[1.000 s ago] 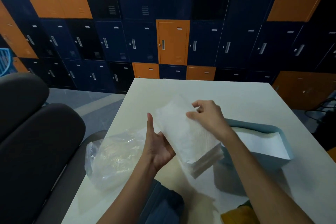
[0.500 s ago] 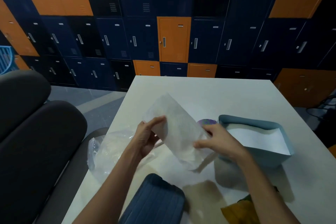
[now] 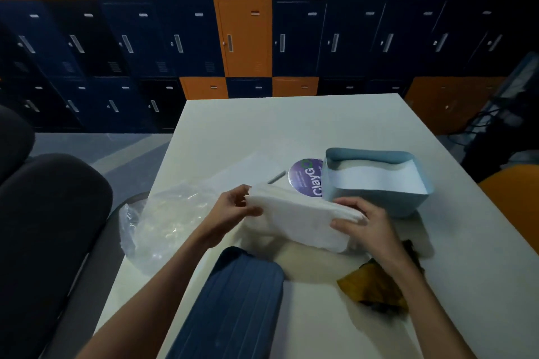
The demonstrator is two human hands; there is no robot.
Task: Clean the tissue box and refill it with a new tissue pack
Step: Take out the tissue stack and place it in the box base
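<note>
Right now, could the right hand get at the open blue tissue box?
Probably yes: the right hand sits just before the tissue box with nothing between, though it and the left hand grip the tissue stack.

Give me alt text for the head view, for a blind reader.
The left hand and right hand hold a stack of white tissues by its ends over a white table, in front of an open light-blue tissue box. A clear plastic wrapper lies to the left, a dark blue lid and a yellow cloth nearer the person.
</note>
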